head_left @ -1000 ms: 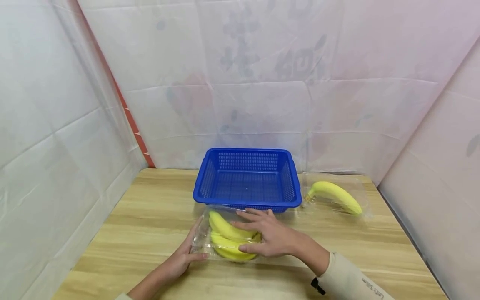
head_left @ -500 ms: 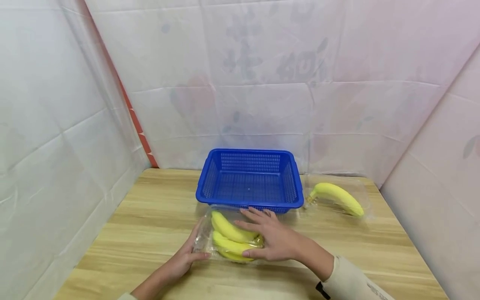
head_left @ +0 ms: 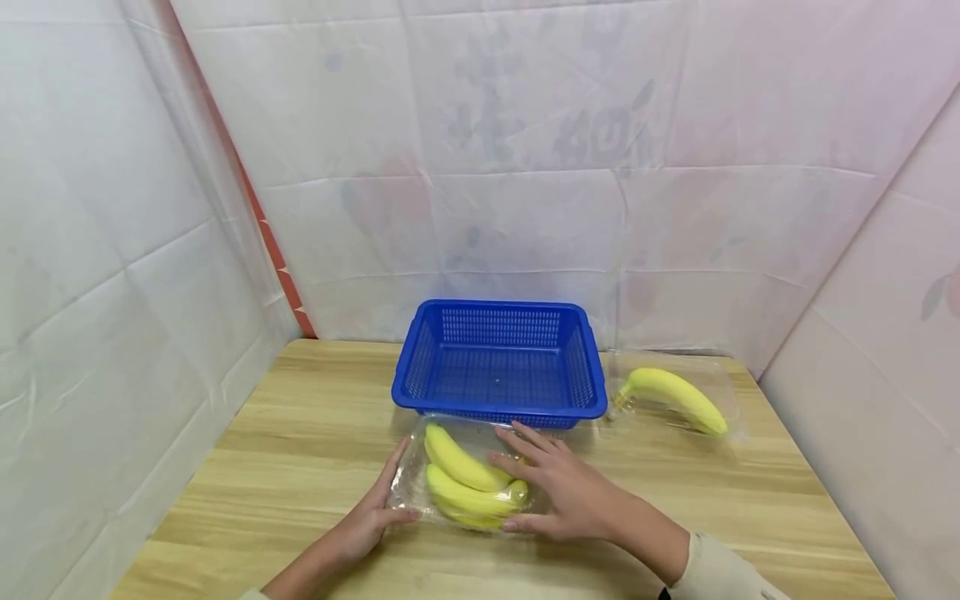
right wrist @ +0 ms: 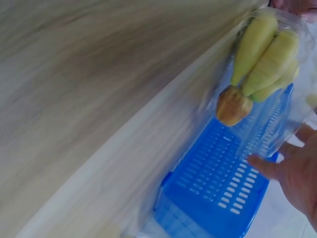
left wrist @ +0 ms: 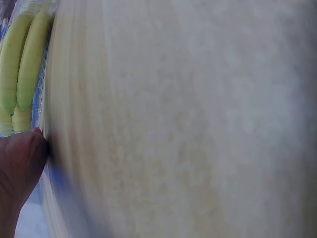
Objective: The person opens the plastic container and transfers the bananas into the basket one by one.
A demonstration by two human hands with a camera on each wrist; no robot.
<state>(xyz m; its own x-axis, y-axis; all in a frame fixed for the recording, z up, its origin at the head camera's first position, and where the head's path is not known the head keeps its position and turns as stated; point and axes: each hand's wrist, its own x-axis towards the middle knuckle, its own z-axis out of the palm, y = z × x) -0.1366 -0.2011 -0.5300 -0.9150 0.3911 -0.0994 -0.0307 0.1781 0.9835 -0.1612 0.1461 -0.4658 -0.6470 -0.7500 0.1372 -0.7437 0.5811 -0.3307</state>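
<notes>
A clear plastic box (head_left: 411, 471) with a bunch of yellow bananas (head_left: 468, 492) inside lies on the table in front of the blue basket. My left hand (head_left: 365, 521) holds its left end, thumb at the front corner and fingers along the side. In the left wrist view the thumb (left wrist: 22, 153) is at the box's edge, close to the bananas. My right hand (head_left: 570, 492) spreads over the right end, its fingers extended across the top and its thumb near the front edge. The right wrist view shows the bananas' brown stem end (right wrist: 234, 105) through the plastic.
A blue perforated basket (head_left: 498, 410) stands behind the box, with nothing in it. To the right, a single banana (head_left: 678, 398) lies in another clear plastic box (head_left: 731, 392). White printed sheeting (head_left: 517, 217) rises at the back and both sides of the wooden table (head_left: 300, 450).
My right hand has slid to the right along the box's top, uncovering more of the bananas. My left hand keeps its place at the left end.
</notes>
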